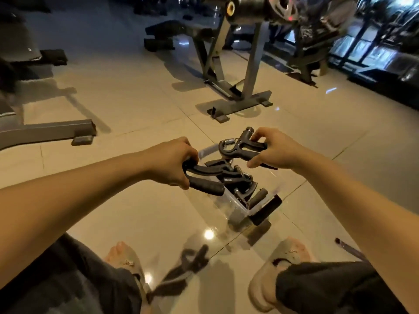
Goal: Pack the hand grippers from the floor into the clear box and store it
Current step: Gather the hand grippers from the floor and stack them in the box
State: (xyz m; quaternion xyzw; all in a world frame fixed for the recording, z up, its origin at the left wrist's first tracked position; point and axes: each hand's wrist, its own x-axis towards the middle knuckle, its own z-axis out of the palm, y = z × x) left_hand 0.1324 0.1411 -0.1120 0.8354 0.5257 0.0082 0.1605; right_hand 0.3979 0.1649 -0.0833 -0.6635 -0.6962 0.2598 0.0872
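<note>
A clear plastic box point(233, 211) stands on the tiled floor in front of me, with several black hand grippers point(238, 180) piled inside. My left hand point(174, 162) is closed around the handles of one black hand gripper point(204, 177) at the box's left rim. My right hand point(276, 150) pinches another black hand gripper with a steel spring point(240, 146) above the far end of the box. One more hand gripper point(190, 266) lies on the floor between my feet, blurred behind a clear sheet that looks like the box lid.
A grey metal equipment stand point(238, 96) rises just beyond the box. The foot of a bench frame point(59, 132) reaches in from the left. Racks and glass panels point(374, 48) line the far right. My two slippered feet point(278, 268) sit close below the box.
</note>
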